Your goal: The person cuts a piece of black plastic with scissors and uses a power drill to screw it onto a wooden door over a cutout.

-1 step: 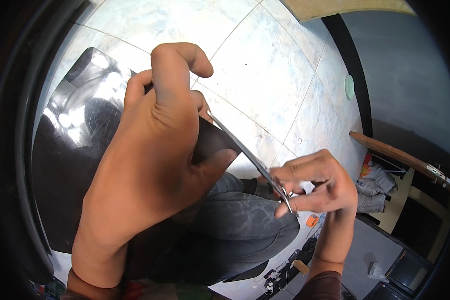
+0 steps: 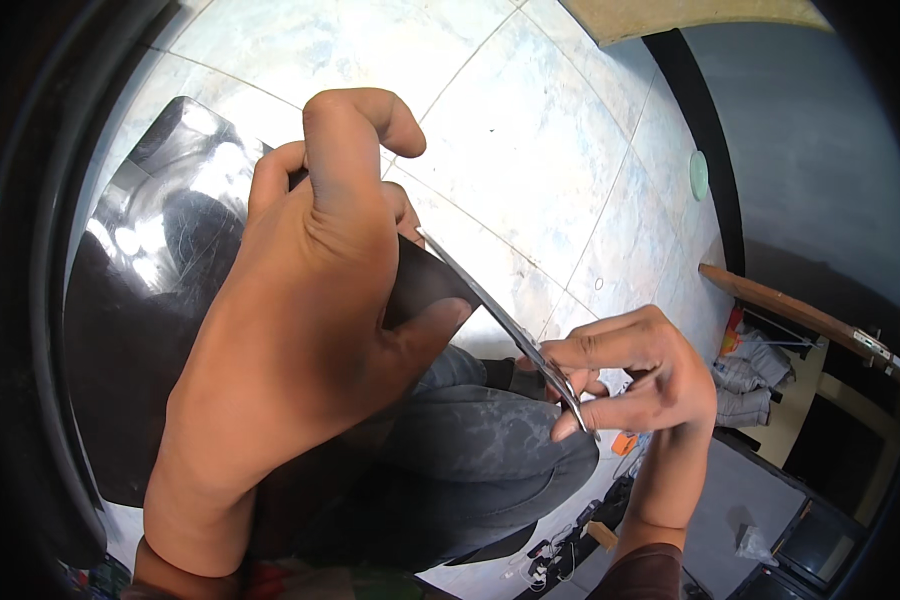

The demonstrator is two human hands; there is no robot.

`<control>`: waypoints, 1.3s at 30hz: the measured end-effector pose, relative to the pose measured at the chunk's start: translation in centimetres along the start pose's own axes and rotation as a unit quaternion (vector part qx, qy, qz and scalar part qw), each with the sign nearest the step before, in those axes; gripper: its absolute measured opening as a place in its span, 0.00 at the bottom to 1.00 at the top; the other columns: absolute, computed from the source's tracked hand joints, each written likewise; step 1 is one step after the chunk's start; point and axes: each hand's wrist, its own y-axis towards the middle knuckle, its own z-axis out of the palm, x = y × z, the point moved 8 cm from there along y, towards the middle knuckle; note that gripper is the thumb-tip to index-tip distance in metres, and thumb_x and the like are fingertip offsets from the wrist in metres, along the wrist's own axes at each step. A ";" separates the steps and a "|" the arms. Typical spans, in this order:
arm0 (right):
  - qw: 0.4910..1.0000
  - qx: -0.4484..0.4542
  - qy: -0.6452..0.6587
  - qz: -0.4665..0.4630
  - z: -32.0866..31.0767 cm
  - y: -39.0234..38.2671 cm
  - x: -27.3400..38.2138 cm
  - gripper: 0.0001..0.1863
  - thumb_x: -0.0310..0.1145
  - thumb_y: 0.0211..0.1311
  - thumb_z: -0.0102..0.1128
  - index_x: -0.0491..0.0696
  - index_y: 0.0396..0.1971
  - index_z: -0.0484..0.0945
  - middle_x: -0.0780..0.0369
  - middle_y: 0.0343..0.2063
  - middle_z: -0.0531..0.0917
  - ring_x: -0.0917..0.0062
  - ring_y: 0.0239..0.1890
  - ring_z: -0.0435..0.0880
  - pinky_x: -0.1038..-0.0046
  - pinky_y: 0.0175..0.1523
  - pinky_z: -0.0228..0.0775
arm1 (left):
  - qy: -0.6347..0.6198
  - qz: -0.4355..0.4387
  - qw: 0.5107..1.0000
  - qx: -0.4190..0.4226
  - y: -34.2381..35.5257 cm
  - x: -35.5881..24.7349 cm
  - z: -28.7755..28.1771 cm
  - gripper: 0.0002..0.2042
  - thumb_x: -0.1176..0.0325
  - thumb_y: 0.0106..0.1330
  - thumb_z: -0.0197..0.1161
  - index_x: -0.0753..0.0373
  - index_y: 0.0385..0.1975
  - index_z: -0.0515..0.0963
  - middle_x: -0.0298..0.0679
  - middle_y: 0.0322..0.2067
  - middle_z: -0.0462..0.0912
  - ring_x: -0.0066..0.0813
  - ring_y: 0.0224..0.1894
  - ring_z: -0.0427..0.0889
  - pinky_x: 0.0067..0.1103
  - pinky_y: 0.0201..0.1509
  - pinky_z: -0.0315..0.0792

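A dark, glossy sheet [image 2: 135, 370] lies across the left of my lap. My left hand [image 2: 290, 320] grips its upper edge, index finger raised and bent, thumb on the dark surface and other fingertips partly hidden behind it. My right hand [image 2: 650, 375] is closed on a pair of silver scissors [image 2: 500, 322], whose long blades angle up to the left along the sheet's edge, their tips near my left fingers. Whether the blades touch the sheet I cannot tell.
Pale marbled floor tiles [image 2: 510, 120], my legs in grey trousers [image 2: 470, 450], a green round object [image 2: 699, 175], a wooden board [image 2: 780, 305], folded cloth [image 2: 745, 380], a small orange object [image 2: 625, 443], tangled cables [image 2: 550, 555] and dark cabinets [image 2: 810, 540] at the right.
My right hand and the scissors have shifted very slightly downward. My left hand is almost unmoved, still on the dark sheet.
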 end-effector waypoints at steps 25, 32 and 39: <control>0.917 -0.366 0.032 0.158 -1.0 -2.6 -11.0 0.31 0.40 0.54 0.89 0.35 0.51 0.84 0.62 0.34 0.85 0.80 0.33 0.87 0.74 0.44 0.79 | 0.019 0.093 0.995 0.015 0.4 -3.8 -0.2 0.10 0.61 0.68 0.76 0.59 0.30 0.86 0.30 0.28 0.83 0.27 0.41 0.74 0.32 0.66 0.53; 0.881 -0.416 0.222 0.044 2.3 -5.9 -5.0 0.27 0.32 0.63 0.81 0.35 0.57 0.81 0.61 0.40 0.84 0.79 0.38 0.86 0.76 0.44 0.80 | 0.028 0.091 0.994 0.049 0.0 -2.8 0.2 0.09 0.63 0.79 0.65 0.60 0.39 0.87 0.32 0.31 0.84 0.28 0.44 0.77 0.33 0.68 0.54; 0.769 -0.413 0.476 -0.112 15.3 0.3 -2.4 0.34 0.29 0.59 0.86 0.39 0.64 0.79 0.67 0.42 0.78 0.86 0.39 0.79 0.83 0.39 0.70 | 0.082 0.072 0.993 0.053 0.2 -3.0 1.1 0.09 0.62 0.77 0.67 0.60 0.39 0.88 0.34 0.32 0.85 0.30 0.44 0.77 0.32 0.68 0.55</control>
